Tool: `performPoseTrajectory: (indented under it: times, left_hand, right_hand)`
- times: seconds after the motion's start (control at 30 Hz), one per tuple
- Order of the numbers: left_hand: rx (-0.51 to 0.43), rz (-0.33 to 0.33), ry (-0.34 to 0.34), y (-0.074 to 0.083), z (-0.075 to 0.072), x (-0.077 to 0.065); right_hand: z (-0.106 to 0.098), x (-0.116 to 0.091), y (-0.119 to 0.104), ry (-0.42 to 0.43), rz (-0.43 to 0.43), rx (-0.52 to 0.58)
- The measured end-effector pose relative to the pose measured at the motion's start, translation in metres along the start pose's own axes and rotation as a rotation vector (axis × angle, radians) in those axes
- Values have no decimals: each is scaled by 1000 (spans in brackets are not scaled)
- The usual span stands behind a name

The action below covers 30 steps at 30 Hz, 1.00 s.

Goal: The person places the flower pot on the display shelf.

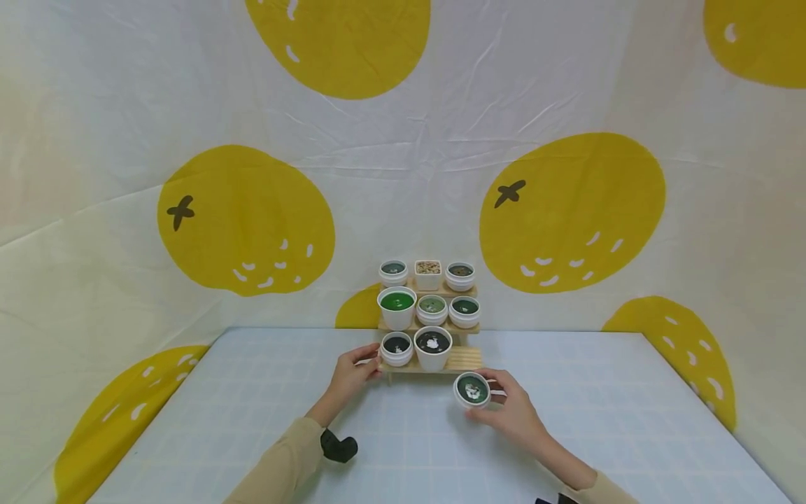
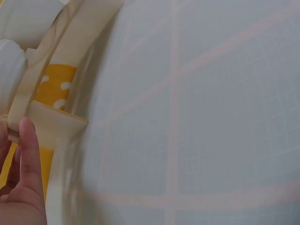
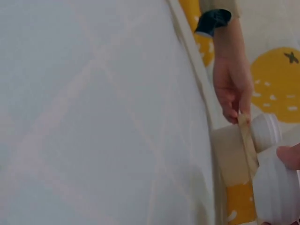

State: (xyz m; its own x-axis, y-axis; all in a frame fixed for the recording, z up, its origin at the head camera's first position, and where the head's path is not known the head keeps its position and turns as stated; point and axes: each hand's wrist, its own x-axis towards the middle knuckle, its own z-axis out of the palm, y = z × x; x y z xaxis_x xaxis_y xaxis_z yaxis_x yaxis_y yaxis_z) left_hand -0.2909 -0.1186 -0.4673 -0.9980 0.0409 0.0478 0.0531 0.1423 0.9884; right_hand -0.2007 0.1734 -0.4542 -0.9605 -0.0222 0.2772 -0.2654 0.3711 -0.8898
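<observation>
A three-step wooden stand [image 1: 466, 359] holds rows of small white pots. My left hand [image 1: 349, 374] pinches the left end of its lowest step, beside a ribbed white pot [image 1: 397, 350] with a dark filling. Off the stand's front right corner, my right hand [image 1: 508, 413] grips another round white pot [image 1: 472, 390] by its side. That pot tilts toward me and shows a dark green filling with a whitish patch. In the left wrist view, fingertips meet the step's wooden edge [image 2: 40, 61]. The right wrist view shows the held pot's ribbed side [image 3: 274, 187].
A taller white cup [image 1: 432, 350] stands mid-step, with bare slats to its right. Above are a bright green cup [image 1: 397, 308] and a square pot [image 1: 428, 275] of grainy bits. Behind the pale blue checked table [image 1: 252, 392] hangs a fruit-print cloth [image 1: 403, 196].
</observation>
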Motion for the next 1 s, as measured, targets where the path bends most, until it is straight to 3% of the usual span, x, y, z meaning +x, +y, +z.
performPoseTrajectory:
  times: [0.33, 0.73, 1.0]
  left_hand:
    - [-44, 23, 22, 2, 0, -2]
    - [-59, 20, 26, 2, 1, -2]
    - [-55, 30, 24, -1, 3, -1]
  right_hand:
    - [-9, 13, -6, 14, 59, -25]
    - [-11, 37, -5, -7, 35, -124]
    - [-6, 47, -3, -14, 71, -89]
